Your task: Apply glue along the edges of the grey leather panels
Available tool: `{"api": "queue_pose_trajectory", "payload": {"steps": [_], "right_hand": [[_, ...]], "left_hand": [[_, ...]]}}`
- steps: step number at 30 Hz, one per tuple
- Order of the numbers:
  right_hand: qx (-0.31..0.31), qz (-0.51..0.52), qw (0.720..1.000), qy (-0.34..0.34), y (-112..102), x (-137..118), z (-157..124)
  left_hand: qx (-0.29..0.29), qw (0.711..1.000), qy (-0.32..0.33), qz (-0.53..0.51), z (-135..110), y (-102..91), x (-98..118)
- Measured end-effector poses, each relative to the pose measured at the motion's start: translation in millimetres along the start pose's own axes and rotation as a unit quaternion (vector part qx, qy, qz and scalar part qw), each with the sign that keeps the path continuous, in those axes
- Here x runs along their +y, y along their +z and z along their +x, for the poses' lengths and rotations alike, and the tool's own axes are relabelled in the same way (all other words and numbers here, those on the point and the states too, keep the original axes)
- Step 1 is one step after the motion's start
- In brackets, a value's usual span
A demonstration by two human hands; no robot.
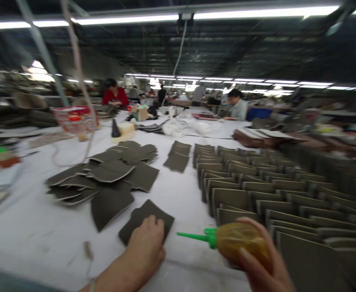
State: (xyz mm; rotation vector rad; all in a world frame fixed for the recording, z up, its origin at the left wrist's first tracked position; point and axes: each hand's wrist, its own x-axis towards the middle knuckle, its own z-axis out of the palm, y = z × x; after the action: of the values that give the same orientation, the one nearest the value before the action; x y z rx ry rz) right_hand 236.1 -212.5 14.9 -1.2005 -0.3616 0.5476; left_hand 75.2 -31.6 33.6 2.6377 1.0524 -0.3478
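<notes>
At the near edge of the white-covered surface (pixel 184 202), left hand (pixel 149 241) on top of one dark flat piece (pixel 149 211), right hand (pixel 270 263) up with a squeeze bottle (pixel 244 243). Piece lies flat, just in front of the body, apart from the others; likely there so both hands reach it easily. Left grip: fingers curled down onto the piece, tips hidden, so can't tell if it pinches an edge or only presses; either would steady it. Right grip: closed round the bottle's soft-looking body, thumb on the near side, fingers round the far side, probably so it can be squeezed. Bottle tilted nearly level, green nozzle (pixel 210 237) pointing left toward the piece, tip just beside it, not touching. Amber contents visible; what they are, can't tell.

Left of centre, a loose heap of similar pieces (pixel 113 170), overlapping, near enough for the left hand. On the right, rows of pieces (pixel 229 196) overlap and lean, edges up; presumably staggered to save room and keep most of each face uncovered. Small overlapping set (pixel 178 160) between heap and rows. Some blur throughout.
</notes>
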Motion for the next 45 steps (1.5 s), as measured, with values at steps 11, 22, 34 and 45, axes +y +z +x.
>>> {"api": "queue_pose_trajectory", "payload": {"steps": [11,22,34,45], "right_hand": [[-0.020,-0.018,0.998,-0.060,14,2,-1],[-0.066,-0.151,0.979,-0.117,27,-2,7],[-0.096,-0.410,0.880,-0.219,34,6,22],[-0.176,-0.497,0.792,-0.309,34,7,35]], "left_hand": [[-0.042,0.990,0.066,0.115,20,-0.3,0],[0.002,0.986,0.143,-0.085,33,2.2,-42],[0.028,0.981,0.164,-0.098,26,-3.6,-41],[0.047,0.979,0.163,-0.111,31,7.2,-44]]}}
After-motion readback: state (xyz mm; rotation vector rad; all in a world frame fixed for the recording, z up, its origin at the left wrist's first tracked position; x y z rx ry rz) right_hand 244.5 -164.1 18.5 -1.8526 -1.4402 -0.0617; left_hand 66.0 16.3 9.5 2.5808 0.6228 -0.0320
